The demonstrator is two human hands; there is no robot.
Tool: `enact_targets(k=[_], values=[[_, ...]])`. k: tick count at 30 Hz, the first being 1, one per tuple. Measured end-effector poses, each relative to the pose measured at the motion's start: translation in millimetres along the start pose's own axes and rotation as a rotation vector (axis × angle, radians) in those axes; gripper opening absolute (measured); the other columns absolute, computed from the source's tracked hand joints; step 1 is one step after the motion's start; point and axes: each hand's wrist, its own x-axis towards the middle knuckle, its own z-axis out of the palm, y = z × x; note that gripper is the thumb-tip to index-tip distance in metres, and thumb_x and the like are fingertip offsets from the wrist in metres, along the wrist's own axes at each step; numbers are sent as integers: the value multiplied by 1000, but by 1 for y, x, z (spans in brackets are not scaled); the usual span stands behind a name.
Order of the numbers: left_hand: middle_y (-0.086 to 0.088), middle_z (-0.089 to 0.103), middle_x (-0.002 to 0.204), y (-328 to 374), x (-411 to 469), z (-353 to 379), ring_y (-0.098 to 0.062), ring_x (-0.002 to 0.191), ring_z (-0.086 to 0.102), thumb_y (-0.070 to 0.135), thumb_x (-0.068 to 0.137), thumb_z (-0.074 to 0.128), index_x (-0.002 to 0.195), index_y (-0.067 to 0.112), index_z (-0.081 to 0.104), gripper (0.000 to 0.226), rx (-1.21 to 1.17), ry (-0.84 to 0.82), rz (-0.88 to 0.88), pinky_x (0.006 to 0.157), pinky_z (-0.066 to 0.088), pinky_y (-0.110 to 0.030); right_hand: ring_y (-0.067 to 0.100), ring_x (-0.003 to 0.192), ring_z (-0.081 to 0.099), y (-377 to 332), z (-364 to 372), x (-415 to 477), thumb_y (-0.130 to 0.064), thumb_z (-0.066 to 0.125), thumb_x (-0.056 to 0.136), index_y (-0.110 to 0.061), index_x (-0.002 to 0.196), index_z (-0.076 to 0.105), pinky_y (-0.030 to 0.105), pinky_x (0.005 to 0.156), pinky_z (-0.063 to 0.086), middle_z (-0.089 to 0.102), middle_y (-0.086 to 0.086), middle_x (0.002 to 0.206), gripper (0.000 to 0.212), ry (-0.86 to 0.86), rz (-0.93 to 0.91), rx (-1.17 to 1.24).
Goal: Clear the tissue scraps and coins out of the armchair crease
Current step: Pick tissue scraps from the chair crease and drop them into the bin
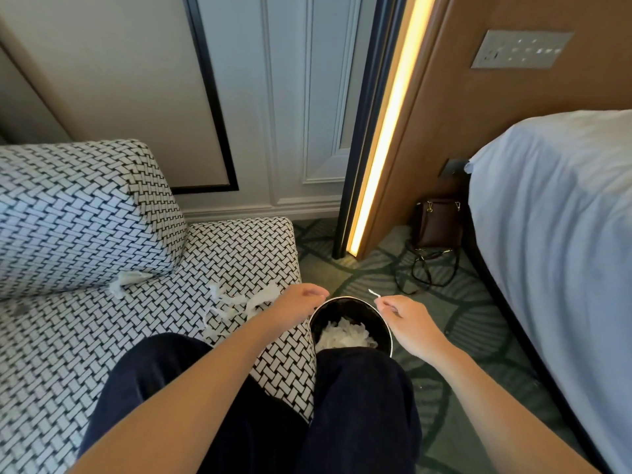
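Observation:
A black round bin (384, 325) stands on the carpet beside the black-and-white woven armchair (68, 336), with white tissue (343, 335) inside it. My right hand (408, 325) hovers over the bin's right rim and pinches a small tissue scrap (373, 293). My left hand (301, 301) is at the bin's left rim, fingers curled; what it holds is hidden. Loose tissue strips (236, 304) lie on the seat near its front corner. Another scrap (124, 280) sticks out of the crease under the back cushion. No coins are visible.
My dark-trousered legs (260, 405) rest on the seat's edge and beside the bin. A bed with white sheets (554, 227) fills the right side. A brown bag with a strap (437, 224) lies on the green carpet by the wall.

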Motion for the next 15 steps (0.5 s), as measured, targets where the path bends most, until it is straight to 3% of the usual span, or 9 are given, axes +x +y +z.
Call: enact_targets(k=[2,6,11,15], values=[[2,54,131,-4,-1,-7,-14,119,50,21,98,44,128,20,55,32,0,14,-9,99,37,-29,14,113,54,0,5,6,-22,41,100,-19,117,63,25,96,41,60,-2,121,29,-56,-17,-84],[3,50,136,-11,-4,-21,-13,126,44,21,98,45,129,22,55,33,-30,54,-18,102,35,-29,15,134,39,-6,13,14,-21,42,100,-25,137,47,27,108,31,44,-2,145,38,-147,-24,-142],[4,52,133,-21,-8,-36,-11,121,46,24,98,45,129,21,55,32,-59,79,-23,101,37,-30,22,139,32,-18,26,24,-30,42,100,-19,151,19,33,111,30,35,4,151,57,-199,15,-245],[4,54,131,-27,-12,-42,-13,120,48,26,98,47,128,21,56,32,-65,92,-41,104,38,-34,27,135,33,-14,38,29,-34,41,100,-9,148,26,34,109,32,31,9,150,57,-225,111,-284]])
